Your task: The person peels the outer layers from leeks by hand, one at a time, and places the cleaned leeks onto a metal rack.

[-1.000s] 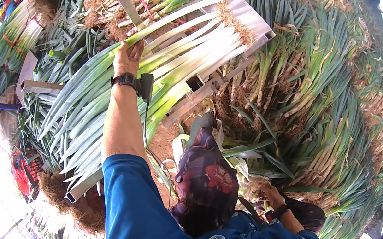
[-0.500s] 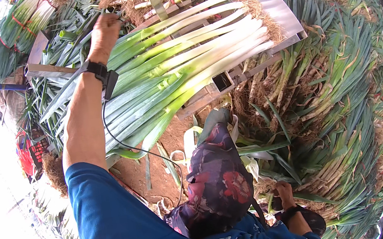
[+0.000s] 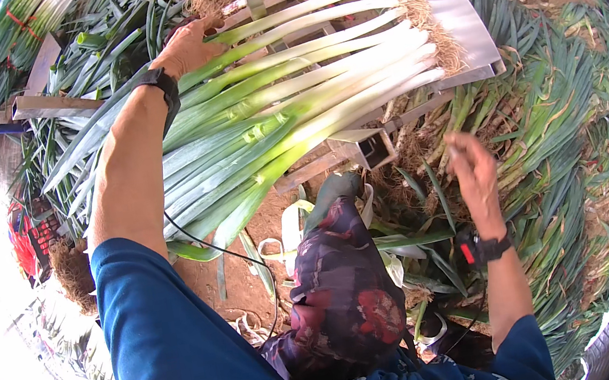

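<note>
"Leeks (image 3: 321,80): where are they, and the hands?"

"They lie side by side on the metal rack (image 3: 348,143), roots to the right. The left hand (image 3: 187,48) is at their far edge, thumb spread against the leaves; whether it grips any, I can't tell."

"And the right hand (image 3: 475,171)?"

"Apart from them, to the right, fingers loosely bent above the pile (image 3: 547,166); I can't tell whether it holds anything."

"What's around?"

"A plate (image 3: 467,22) under the roots, the person's knee (image 3: 339,278) nearer, soil (image 3: 209,279) to its left. Farther out, a brown root clump (image 3: 70,271) on the left and tied bundles (image 3: 29,26) at the far left."
</note>
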The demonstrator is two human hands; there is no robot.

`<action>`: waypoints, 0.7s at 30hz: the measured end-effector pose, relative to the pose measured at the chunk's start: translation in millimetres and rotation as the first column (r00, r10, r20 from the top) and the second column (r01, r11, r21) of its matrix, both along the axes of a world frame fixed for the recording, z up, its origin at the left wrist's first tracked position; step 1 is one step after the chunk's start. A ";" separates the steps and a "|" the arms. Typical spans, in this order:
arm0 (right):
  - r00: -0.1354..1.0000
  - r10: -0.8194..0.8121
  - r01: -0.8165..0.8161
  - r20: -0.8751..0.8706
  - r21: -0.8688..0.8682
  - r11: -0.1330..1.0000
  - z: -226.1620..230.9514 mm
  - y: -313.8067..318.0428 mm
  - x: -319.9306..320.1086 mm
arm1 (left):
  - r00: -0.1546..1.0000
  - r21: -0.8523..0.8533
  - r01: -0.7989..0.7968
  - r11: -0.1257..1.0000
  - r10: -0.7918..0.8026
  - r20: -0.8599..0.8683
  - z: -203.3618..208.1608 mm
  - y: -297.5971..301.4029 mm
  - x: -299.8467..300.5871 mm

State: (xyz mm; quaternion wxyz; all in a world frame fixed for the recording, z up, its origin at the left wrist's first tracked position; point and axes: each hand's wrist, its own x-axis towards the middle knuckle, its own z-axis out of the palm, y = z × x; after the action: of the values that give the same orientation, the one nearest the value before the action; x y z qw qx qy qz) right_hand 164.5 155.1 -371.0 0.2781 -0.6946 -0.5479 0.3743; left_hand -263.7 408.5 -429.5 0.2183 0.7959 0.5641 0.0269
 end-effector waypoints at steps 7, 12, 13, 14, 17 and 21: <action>0.987 0.142 -0.139 -0.076 0.049 0.989 5.9 104.3 -48.5 | 0.903 0.056 0.426 0.903 -0.421 -0.088 -11.0 28.1 -26.5; 0.982 0.166 -0.174 -0.088 -0.083 0.981 -16.2 153.4 -51.6 | 0.997 -0.334 0.066 0.940 -0.046 0.067 -4.6 25.5 -19.6; 0.982 0.170 -0.178 -0.087 -0.086 0.980 -16.9 162.1 -54.2 | 0.997 -0.348 0.061 0.936 -0.041 0.064 -2.4 24.5 -19.0; 0.982 0.176 -0.181 -0.065 -0.079 0.980 -18.3 170.4 -56.3 | 0.997 -0.350 0.058 0.935 -0.037 0.067 -0.6 23.0 -18.2; 0.979 0.197 -0.200 -0.058 -0.050 0.978 -25.4 193.0 -59.4 | 0.994 -0.299 0.036 0.954 -0.004 0.105 1.2 14.9 -14.2; 0.977 0.210 -0.209 0.031 -0.040 0.977 -38.0 227.1 -66.4 | 0.997 -0.189 0.063 0.980 -0.052 0.061 5.9 4.6 -13.6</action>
State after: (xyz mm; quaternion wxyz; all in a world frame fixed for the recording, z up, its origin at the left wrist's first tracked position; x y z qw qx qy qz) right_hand 98.2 382.3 -409.0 0.2148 -0.6445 -0.6159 0.3990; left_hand -277.4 413.0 -423.6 0.3099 0.7863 0.5344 -0.0113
